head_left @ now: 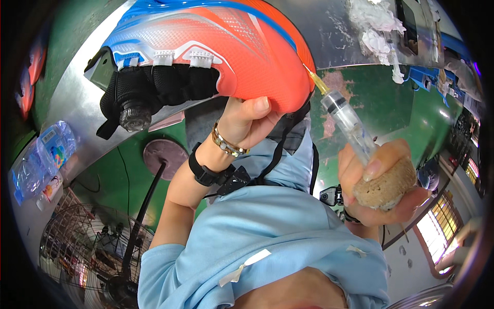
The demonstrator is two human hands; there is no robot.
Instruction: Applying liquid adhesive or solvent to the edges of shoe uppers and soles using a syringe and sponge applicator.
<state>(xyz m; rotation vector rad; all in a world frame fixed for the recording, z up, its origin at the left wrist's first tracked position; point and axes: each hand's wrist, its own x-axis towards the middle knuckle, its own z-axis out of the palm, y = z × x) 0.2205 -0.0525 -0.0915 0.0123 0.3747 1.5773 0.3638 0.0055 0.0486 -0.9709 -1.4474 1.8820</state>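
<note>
While the left hand (247, 121) clasps the orange-and-blue shoe (216, 49) from beneath, I find the syringe (347, 121) needle touching the toe edge.

The shoe lies long axis left to right, black collar and dial at left, toe at right; the syringe slants up-left from my right hand (378, 180), which is clenched round both its barrel and a tan sponge block (388, 185). The right hand is nearer the toe. Beyond: a blue-labelled water bottle (38, 157) at the metal bench's (77, 103) left edge, crumpled white paper (378, 28) toward its far right.
</note>
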